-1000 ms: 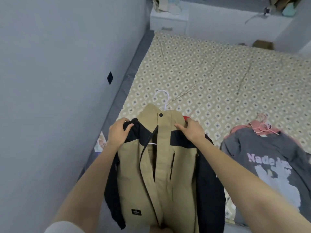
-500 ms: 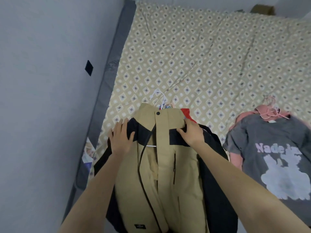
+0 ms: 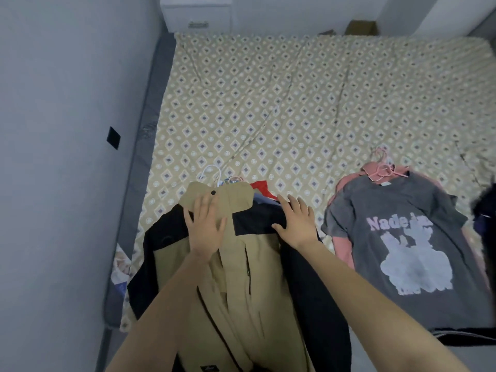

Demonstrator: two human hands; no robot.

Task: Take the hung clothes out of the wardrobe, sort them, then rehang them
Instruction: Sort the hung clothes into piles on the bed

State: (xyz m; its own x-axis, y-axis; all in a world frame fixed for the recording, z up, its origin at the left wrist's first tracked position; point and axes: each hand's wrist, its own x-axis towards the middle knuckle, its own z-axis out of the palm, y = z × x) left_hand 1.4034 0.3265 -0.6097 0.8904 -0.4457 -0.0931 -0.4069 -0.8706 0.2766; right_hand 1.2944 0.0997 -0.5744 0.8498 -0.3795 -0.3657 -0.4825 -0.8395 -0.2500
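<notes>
Pressing on the jacket (image 3: 265,277), your left hand (image 3: 205,228) lies flat with its fingers spread over the tan collar and chest, just below the dark snap. Your right hand (image 3: 295,222) is flat too, fingers straight, on the black shoulder panel beside it. Neither hand grasps anything: both are released, palms down on the cloth.

The jacket lies face up on the near left part of the bed (image 3: 295,103), and its hem runs out of view at the bottom. A white hanger (image 3: 212,171) shows its hook just above the collar. A red garment (image 3: 261,187) peeks out from under the jacket, right of the collar.

To your right, apart from the jacket, a grey T-shirt (image 3: 402,237) with a pale print lies face up on the sheet. It rests on a pink garment (image 3: 342,248), with pink hangers (image 3: 381,167) at the neck. A dark garment (image 3: 484,210) sits at the right edge, too blurred to make out.

The wall (image 3: 53,157) on your left carries a small black square (image 3: 112,137). Beyond the far end of the bed stand a white cabinet (image 3: 197,14) and a box (image 3: 361,27).
</notes>
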